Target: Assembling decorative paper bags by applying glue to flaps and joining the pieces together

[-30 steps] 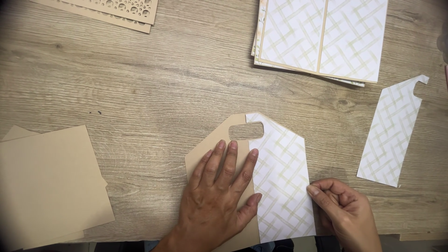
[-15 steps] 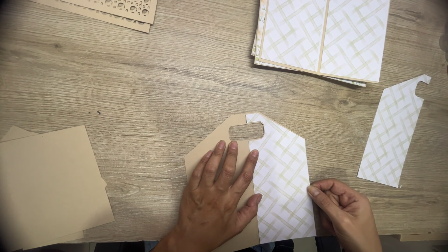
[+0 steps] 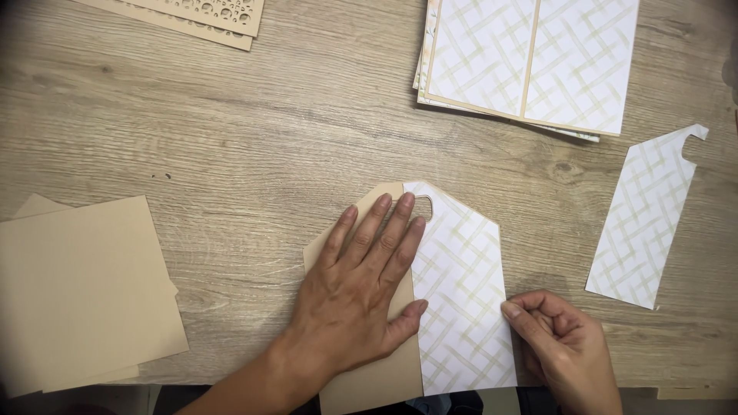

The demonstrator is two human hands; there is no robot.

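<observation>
On the wooden table [image 3: 231,154] we note a tan tag-shaped card [image 3: 369,376] at the near edge with a lattice-patterned paper piece [image 3: 461,300] laid over its right half; a second patterned strip [image 3: 646,219] lies well apart to the right. Our left hand [image 3: 357,296] lies flat, fingers spread, holding the card down, while the right hand [image 3: 565,342] has its fingers curled, thumb tip touching the paper's right edge. We judge the step to be aligning the overlay; next comes a fine nudge flush with the card edge.

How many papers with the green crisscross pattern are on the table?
3: one on the tan tag under the hands, a loose strip at right, a sheet atop the stack. The stack may hide more.
</observation>
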